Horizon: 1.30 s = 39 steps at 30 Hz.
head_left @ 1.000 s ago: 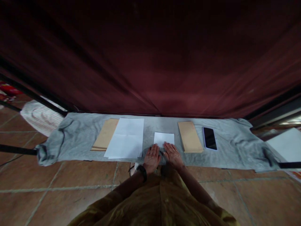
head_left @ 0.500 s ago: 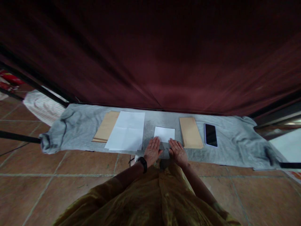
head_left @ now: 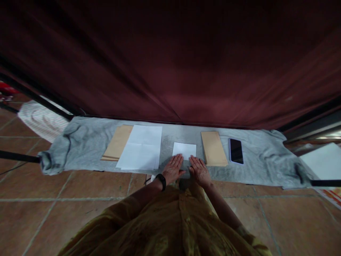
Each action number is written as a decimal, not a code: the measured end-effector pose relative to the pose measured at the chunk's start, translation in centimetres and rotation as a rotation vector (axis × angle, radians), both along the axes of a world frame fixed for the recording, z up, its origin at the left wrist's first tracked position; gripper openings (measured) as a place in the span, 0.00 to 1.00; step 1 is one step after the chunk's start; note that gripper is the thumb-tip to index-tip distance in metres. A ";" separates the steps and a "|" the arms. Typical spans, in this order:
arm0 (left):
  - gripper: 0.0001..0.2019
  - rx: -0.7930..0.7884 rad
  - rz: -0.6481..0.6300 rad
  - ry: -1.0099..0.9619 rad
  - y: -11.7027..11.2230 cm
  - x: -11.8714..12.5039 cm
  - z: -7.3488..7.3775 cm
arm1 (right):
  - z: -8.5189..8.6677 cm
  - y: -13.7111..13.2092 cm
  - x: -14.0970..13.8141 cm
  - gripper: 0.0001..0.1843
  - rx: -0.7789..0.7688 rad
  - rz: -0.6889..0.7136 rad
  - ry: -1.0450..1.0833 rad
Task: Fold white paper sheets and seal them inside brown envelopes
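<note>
A small white sheet of paper (head_left: 184, 148), perhaps folded, lies flat on a grey cloth (head_left: 181, 133). My left hand (head_left: 172, 168) rests palm down over its near left corner, fingers stretched out. Over the near right corner lies my right hand (head_left: 199, 171), also flat with the fingers extended. Neither hand grips anything. Larger white sheets (head_left: 142, 147) lie to the left, partly covering brown envelopes (head_left: 117, 143). To the right of my right hand is another stack of brown envelopes (head_left: 214, 148).
A phone (head_left: 236, 151) lies face up on the cloth, right of the envelopes. Behind the cloth-covered surface hangs a dark red curtain (head_left: 170, 89). Black metal bars (head_left: 20, 156) stand at both sides. Striped fabric (head_left: 42, 119) hangs at the left, and tiled floor (head_left: 93, 185) shows below.
The view has shifted slightly, so everything sits a little further left and up. Both hands stay flat at the small sheet's near edge, with hardly any movement.
</note>
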<state>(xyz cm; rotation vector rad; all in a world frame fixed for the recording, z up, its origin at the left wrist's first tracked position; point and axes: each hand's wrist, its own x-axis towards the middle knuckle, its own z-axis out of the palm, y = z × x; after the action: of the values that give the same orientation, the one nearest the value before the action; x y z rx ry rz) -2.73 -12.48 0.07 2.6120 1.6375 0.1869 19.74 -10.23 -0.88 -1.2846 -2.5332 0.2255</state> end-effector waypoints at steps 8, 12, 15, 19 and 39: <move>0.40 0.006 0.034 -0.009 -0.4 -1.3 0.0 | -0.4 0.0 0.2 0.28 -0.010 -0.009 0.008; 0.40 -0.014 0.036 0.010 -0.4 -1.5 -0.1 | -0.7 0.0 -0.5 0.27 -0.003 -0.045 0.044; 0.40 -0.021 0.032 0.021 -0.3 -1.5 -0.1 | -0.8 0.5 -2.1 0.26 -0.001 -0.089 0.102; 0.39 -0.018 0.029 0.017 -0.4 -1.5 -0.1 | -0.7 1.9 -5.5 0.25 -0.021 -0.105 0.144; 0.39 0.021 0.129 -0.026 -1.4 -1.8 -0.4 | -1.3 3.2 -5.4 0.28 -0.018 -0.215 0.136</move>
<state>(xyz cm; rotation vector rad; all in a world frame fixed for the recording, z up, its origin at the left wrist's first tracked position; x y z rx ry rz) -4.55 -13.87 -0.32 2.5085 1.8060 0.2435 14.30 -7.06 -2.22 -1.4827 -2.2651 0.2794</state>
